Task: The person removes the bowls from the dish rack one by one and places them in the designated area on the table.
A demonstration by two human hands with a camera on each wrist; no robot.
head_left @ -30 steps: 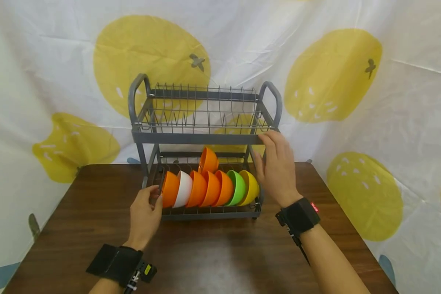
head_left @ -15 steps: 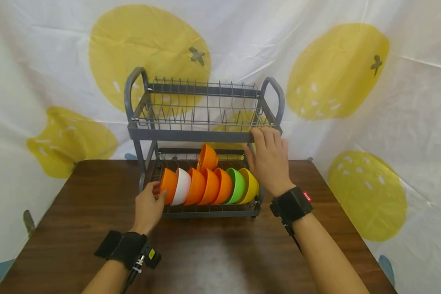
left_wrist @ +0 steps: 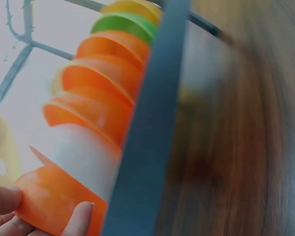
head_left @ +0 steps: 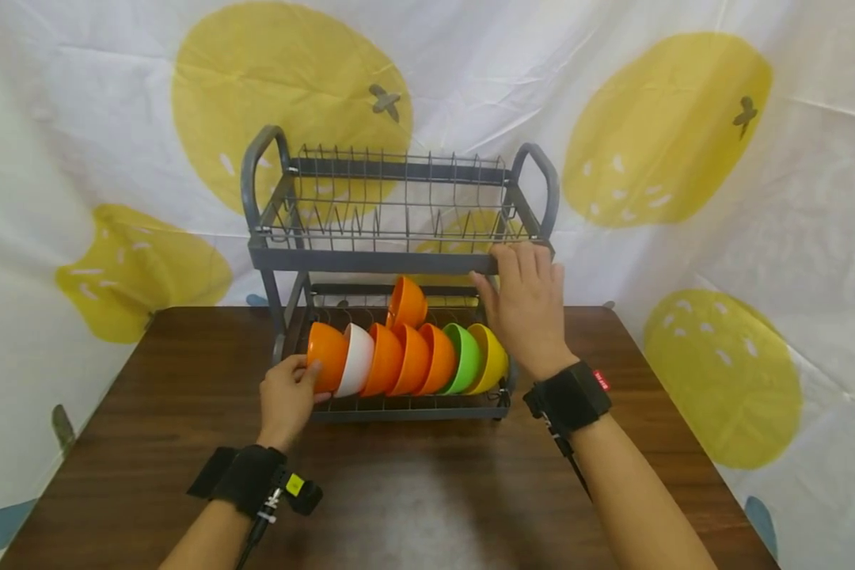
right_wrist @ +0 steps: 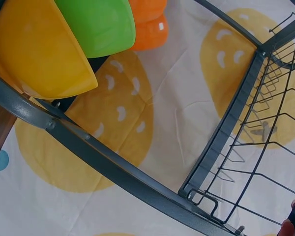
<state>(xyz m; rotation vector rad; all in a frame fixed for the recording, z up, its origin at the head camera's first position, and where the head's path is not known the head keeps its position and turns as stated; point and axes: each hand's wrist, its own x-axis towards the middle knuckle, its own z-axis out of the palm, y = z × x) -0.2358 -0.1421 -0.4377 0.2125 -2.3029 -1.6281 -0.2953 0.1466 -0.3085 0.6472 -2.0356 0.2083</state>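
Note:
A two-tier grey dish rack (head_left: pixel 370 260) stands on the table. Its lower tier holds a front row of tilted bowls. At the row's left end my left hand (head_left: pixel 287 402) grips an orange bowl (head_left: pixel 328 356), thumb on its near side and other fingers round its base. To its right come a white bowl (head_left: pixel 357 360), several orange ones, a green bowl (head_left: pixel 461 360) and a yellow bowl (head_left: pixel 489 360). My right hand (head_left: pixel 530 309) holds the upper tier's front rail near its right end; only fingertips (right_wrist: pixel 287 229) show in the right wrist view.
One more orange bowl (head_left: pixel 408 301) sits behind the row on the lower tier. The wire upper tier (head_left: pixel 406 206) has upright dividers and curved side handles. A dark wooden table (head_left: pixel 413 491) lies in front. A lemon-print cloth (head_left: pixel 484 71) hangs behind.
My left hand has come up to the leftmost orange bowl and taken hold of it, turning it slightly. My right hand stays on the upper rail. The head view has shifted slightly.

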